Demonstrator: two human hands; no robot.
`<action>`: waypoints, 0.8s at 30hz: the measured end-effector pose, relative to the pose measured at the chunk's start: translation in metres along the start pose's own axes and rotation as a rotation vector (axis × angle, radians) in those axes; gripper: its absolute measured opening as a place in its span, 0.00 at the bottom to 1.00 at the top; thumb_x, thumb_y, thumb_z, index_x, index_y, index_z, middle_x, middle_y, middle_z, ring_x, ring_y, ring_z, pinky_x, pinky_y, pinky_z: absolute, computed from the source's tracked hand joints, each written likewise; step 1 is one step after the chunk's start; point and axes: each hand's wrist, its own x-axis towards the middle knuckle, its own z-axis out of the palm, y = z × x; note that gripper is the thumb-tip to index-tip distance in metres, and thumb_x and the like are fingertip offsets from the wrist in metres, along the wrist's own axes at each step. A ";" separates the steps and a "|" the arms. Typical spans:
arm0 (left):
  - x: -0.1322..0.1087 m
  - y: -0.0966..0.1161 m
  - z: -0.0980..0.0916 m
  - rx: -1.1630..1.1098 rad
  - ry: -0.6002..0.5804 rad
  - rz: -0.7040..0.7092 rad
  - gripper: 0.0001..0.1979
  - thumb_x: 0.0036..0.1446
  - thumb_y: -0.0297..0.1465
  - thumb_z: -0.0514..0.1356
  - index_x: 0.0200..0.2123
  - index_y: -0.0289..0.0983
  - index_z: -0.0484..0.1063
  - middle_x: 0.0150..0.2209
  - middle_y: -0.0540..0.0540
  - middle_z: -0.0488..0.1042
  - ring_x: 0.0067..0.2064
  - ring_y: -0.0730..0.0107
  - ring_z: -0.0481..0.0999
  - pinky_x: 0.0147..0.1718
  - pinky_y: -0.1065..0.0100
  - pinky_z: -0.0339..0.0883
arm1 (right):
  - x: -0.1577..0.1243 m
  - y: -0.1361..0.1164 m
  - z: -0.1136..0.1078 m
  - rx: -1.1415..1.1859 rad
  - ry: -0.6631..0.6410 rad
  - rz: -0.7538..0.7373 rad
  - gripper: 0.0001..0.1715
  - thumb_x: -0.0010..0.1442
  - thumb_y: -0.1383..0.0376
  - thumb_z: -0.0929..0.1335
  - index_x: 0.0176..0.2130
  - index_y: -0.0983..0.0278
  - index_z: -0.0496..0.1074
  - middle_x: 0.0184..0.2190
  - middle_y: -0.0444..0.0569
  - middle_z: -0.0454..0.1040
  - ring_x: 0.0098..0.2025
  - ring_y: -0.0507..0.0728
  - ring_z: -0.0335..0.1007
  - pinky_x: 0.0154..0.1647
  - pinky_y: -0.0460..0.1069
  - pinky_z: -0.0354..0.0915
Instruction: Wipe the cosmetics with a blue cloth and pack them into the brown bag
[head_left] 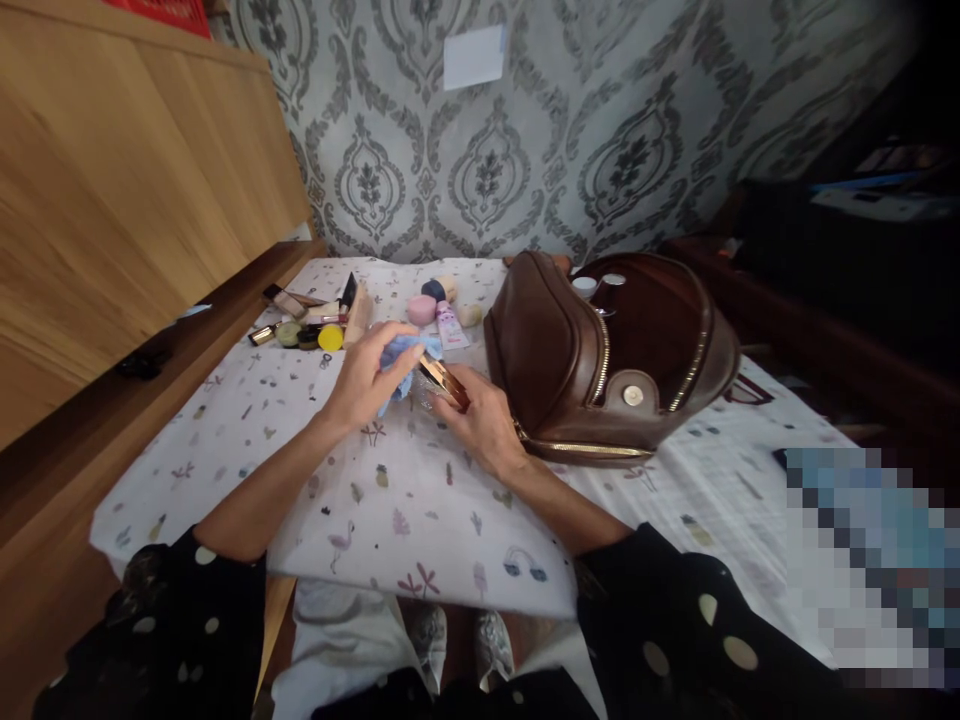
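My left hand (366,378) is closed on a light blue cloth (397,352), bunched under its fingers. The cloth presses against one end of a shiny gold cosmetic item (444,380). My right hand (486,422) grips the other end of that item; its exact kind cannot be made out, and a clear, glassy part shows below it. Both hands are raised over the patterned white cloth (390,520) on the table. Just right of my right hand stands a brown leather bag (544,340), unzipped and gaping, with two white-lidded containers (584,287) at its opening.
Behind my left hand lie several cosmetics, among them a yellow round pot (330,337). A pink jar (421,310) and a pale tube (451,328) sit farther back. A wooden cabinet (142,180) borders the left, a patterned wall (487,170) the back. A blurred-out object (862,560) lies right.
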 end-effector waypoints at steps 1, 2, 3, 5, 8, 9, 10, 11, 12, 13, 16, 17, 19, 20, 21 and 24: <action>0.000 0.001 0.001 -0.001 0.005 0.007 0.10 0.62 0.37 0.59 0.44 0.38 0.73 0.43 0.45 0.76 0.44 0.63 0.76 0.45 0.65 0.69 | 0.000 0.000 0.000 0.006 -0.004 0.005 0.12 0.57 0.62 0.66 0.41 0.64 0.73 0.32 0.47 0.72 0.33 0.56 0.65 0.39 0.49 0.62; -0.001 0.001 0.002 0.003 0.007 0.020 0.11 0.60 0.36 0.61 0.44 0.38 0.73 0.43 0.45 0.76 0.45 0.63 0.75 0.46 0.64 0.68 | 0.000 -0.001 0.000 0.014 -0.011 0.012 0.13 0.57 0.61 0.67 0.42 0.64 0.73 0.33 0.47 0.72 0.34 0.56 0.66 0.39 0.49 0.62; 0.000 0.001 0.002 0.007 0.006 0.033 0.11 0.59 0.36 0.63 0.44 0.38 0.73 0.43 0.45 0.76 0.46 0.62 0.75 0.47 0.64 0.68 | 0.000 -0.001 -0.001 0.023 -0.023 0.023 0.15 0.56 0.60 0.68 0.43 0.64 0.72 0.33 0.48 0.73 0.34 0.56 0.66 0.39 0.49 0.62; 0.000 -0.002 0.003 -0.008 -0.002 0.037 0.12 0.58 0.35 0.63 0.44 0.38 0.72 0.43 0.44 0.76 0.47 0.61 0.75 0.48 0.63 0.67 | 0.000 -0.002 -0.001 0.047 -0.060 0.056 0.18 0.55 0.60 0.69 0.45 0.63 0.71 0.35 0.47 0.74 0.35 0.56 0.67 0.39 0.49 0.63; 0.001 -0.008 0.003 -0.084 -0.011 -0.015 0.12 0.59 0.35 0.62 0.45 0.38 0.72 0.44 0.44 0.76 0.46 0.61 0.75 0.46 0.64 0.67 | 0.000 -0.002 0.000 0.055 -0.111 0.132 0.14 0.53 0.60 0.69 0.40 0.63 0.70 0.31 0.44 0.73 0.31 0.54 0.64 0.34 0.47 0.61; 0.002 -0.010 0.003 -0.108 -0.009 -0.034 0.12 0.59 0.35 0.62 0.45 0.38 0.72 0.44 0.45 0.76 0.45 0.62 0.75 0.45 0.65 0.68 | 0.000 -0.002 0.000 0.050 -0.115 0.153 0.11 0.53 0.60 0.68 0.36 0.63 0.69 0.28 0.43 0.71 0.29 0.53 0.63 0.32 0.47 0.60; 0.002 -0.011 0.003 -0.125 -0.004 -0.050 0.12 0.58 0.34 0.63 0.45 0.38 0.72 0.43 0.45 0.76 0.45 0.63 0.75 0.43 0.65 0.68 | 0.000 -0.001 0.001 0.048 -0.110 0.166 0.09 0.53 0.60 0.68 0.32 0.62 0.68 0.25 0.42 0.69 0.28 0.53 0.61 0.30 0.46 0.58; 0.002 -0.012 0.003 -0.131 0.005 -0.060 0.12 0.58 0.34 0.63 0.45 0.38 0.72 0.42 0.45 0.76 0.44 0.63 0.76 0.42 0.66 0.68 | 0.000 -0.001 0.001 0.054 -0.102 0.172 0.08 0.53 0.60 0.68 0.30 0.62 0.66 0.24 0.41 0.68 0.27 0.52 0.60 0.29 0.46 0.57; 0.002 -0.012 0.003 -0.122 0.020 -0.061 0.12 0.58 0.33 0.63 0.44 0.38 0.72 0.42 0.46 0.76 0.43 0.64 0.76 0.42 0.66 0.68 | 0.000 -0.001 0.001 0.067 -0.091 0.171 0.08 0.53 0.60 0.67 0.29 0.62 0.66 0.23 0.41 0.67 0.26 0.52 0.60 0.29 0.46 0.57; 0.002 -0.011 0.003 -0.099 0.041 -0.050 0.11 0.57 0.32 0.63 0.44 0.38 0.73 0.42 0.46 0.76 0.43 0.64 0.76 0.42 0.66 0.68 | 0.000 -0.002 0.002 0.080 -0.076 0.165 0.08 0.53 0.60 0.67 0.28 0.62 0.66 0.24 0.42 0.67 0.26 0.52 0.60 0.29 0.46 0.57; 0.001 -0.009 0.004 0.033 0.118 0.034 0.09 0.57 0.29 0.62 0.43 0.38 0.73 0.43 0.47 0.76 0.45 0.64 0.75 0.45 0.65 0.68 | -0.001 -0.003 0.002 0.065 -0.035 0.126 0.06 0.53 0.62 0.66 0.30 0.63 0.68 0.28 0.44 0.69 0.28 0.52 0.62 0.31 0.46 0.59; 0.001 -0.009 0.004 0.077 0.131 0.066 0.09 0.57 0.28 0.61 0.43 0.39 0.73 0.43 0.47 0.76 0.46 0.64 0.75 0.46 0.65 0.68 | -0.002 -0.004 0.002 0.043 -0.026 0.110 0.06 0.54 0.62 0.66 0.30 0.63 0.68 0.29 0.45 0.70 0.28 0.52 0.62 0.31 0.47 0.59; 0.000 -0.009 0.004 0.135 0.105 0.120 0.10 0.58 0.28 0.60 0.44 0.39 0.73 0.43 0.46 0.75 0.47 0.63 0.74 0.48 0.63 0.68 | -0.002 -0.004 0.002 -0.004 -0.024 0.082 0.06 0.55 0.63 0.67 0.30 0.63 0.67 0.29 0.45 0.69 0.29 0.53 0.62 0.32 0.47 0.59; 0.000 -0.010 0.003 0.147 0.064 0.141 0.12 0.58 0.27 0.59 0.46 0.38 0.73 0.43 0.45 0.74 0.47 0.62 0.74 0.49 0.62 0.68 | -0.002 -0.004 0.002 -0.021 -0.033 0.077 0.06 0.56 0.63 0.67 0.30 0.63 0.67 0.28 0.45 0.69 0.29 0.53 0.62 0.32 0.47 0.59; 0.000 -0.011 0.001 0.153 0.008 0.160 0.15 0.57 0.26 0.58 0.49 0.38 0.73 0.44 0.44 0.73 0.48 0.62 0.73 0.50 0.62 0.68 | -0.002 -0.003 0.002 -0.035 -0.043 0.080 0.06 0.56 0.63 0.67 0.30 0.63 0.67 0.28 0.45 0.69 0.29 0.53 0.62 0.32 0.48 0.60; 0.002 -0.014 -0.007 0.160 -0.153 0.177 0.24 0.54 0.23 0.55 0.56 0.37 0.70 0.47 0.43 0.72 0.49 0.61 0.73 0.50 0.62 0.68 | -0.001 -0.002 0.002 -0.064 -0.081 0.107 0.06 0.57 0.62 0.68 0.31 0.62 0.67 0.28 0.45 0.69 0.29 0.54 0.63 0.33 0.49 0.60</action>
